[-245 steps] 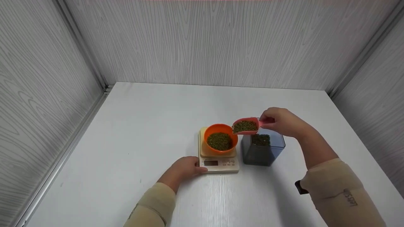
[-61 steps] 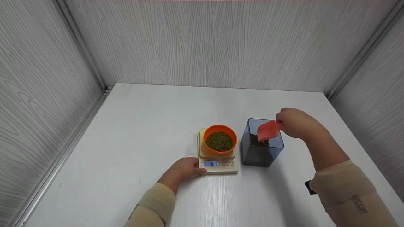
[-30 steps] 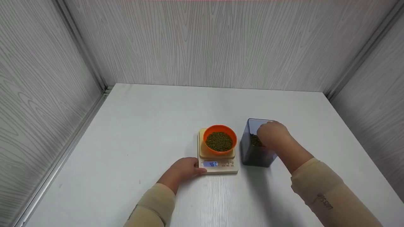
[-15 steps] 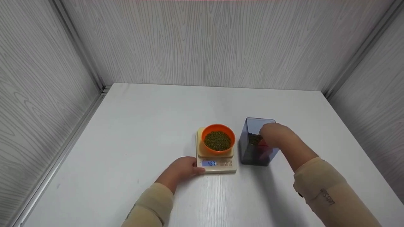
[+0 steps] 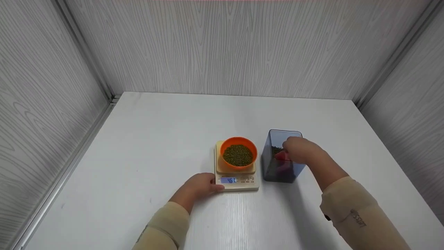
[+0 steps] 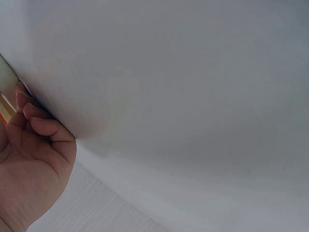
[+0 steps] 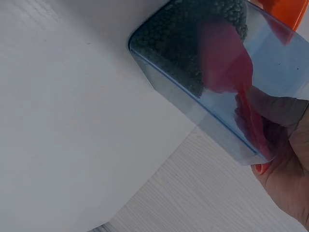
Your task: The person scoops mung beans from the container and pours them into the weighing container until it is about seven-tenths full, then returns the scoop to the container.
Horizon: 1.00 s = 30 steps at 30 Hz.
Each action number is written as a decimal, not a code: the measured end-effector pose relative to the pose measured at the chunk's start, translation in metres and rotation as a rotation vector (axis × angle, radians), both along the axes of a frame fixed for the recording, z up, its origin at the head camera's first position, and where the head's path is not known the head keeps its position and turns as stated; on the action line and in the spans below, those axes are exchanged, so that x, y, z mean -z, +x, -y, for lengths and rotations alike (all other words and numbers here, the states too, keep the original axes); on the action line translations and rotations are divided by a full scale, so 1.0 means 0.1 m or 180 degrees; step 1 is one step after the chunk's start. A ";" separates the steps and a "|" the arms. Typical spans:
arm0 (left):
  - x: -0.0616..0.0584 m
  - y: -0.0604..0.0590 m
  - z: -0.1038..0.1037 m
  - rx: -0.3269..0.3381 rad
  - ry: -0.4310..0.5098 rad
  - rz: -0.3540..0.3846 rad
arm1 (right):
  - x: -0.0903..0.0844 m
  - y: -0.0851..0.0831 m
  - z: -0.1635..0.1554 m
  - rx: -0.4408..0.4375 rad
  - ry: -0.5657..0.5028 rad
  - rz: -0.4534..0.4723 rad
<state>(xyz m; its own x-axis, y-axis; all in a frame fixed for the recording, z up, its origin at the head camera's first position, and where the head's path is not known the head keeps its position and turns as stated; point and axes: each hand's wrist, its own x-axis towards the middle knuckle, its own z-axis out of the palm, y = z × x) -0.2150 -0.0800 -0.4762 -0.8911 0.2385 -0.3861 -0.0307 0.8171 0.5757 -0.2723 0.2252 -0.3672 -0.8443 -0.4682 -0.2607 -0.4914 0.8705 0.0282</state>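
My left hand (image 5: 200, 184) grips the front left corner of a cream kitchen scale (image 5: 239, 186), thumb on top. In the left wrist view its fingers (image 6: 46, 126) curl against the scale's side. An orange bowl (image 5: 239, 141) of green beans (image 5: 238, 155) sits on the scale, whose display (image 5: 228, 180) is lit with digits. Reaching into a clear bluish container (image 5: 279, 135), my right hand (image 5: 299, 150) holds a red scoop (image 7: 227, 60) by its handle. The scoop's head lies by the dark green beans (image 7: 164, 38) in there, seen through the wall in the right wrist view.
The container stands just right of the scale on a white table (image 5: 166, 132). Grey wood-grain panels (image 5: 222, 48) enclose the table at the back and both sides. Beige sleeves (image 5: 350, 208) cover both forearms.
The right hand has moved from holding a full scoop beside the bowl to reaching down inside the container with it. The scale's display has lit up. The left hand stays at the scale.
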 end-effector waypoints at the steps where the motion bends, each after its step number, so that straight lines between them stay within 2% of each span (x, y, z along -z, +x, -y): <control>1: 0.00 0.00 0.00 -0.0004 0.0000 -0.0001 | 0.00 0.00 0.00 0.0022 -0.0034 0.0024; 9: -0.03 0.00 0.00 0.0014 0.0052 -0.0007 | 0.02 -0.04 0.06 0.0433 -0.0326 0.0384; 13: -0.03 0.00 0.00 0.0006 0.0053 -0.0009 | 0.03 -0.05 0.08 0.0531 -0.0402 0.0412; 17: -0.01 0.00 0.01 0.0014 0.0054 -0.0027 | 0.04 -0.05 0.11 0.0525 -0.0303 0.0364; 22: -0.01 0.02 0.00 0.0002 0.0055 -0.0026 | 0.05 -0.08 0.15 0.0688 -0.0130 0.0489; 28: 0.02 0.01 0.00 -0.0017 0.0019 -0.0019 | 0.06 -0.07 0.11 0.0409 -0.0265 0.0372; 30: 0.02 0.00 -0.01 -0.0026 0.0026 -0.0008 | 0.06 -0.07 0.08 0.0399 -0.0322 0.0375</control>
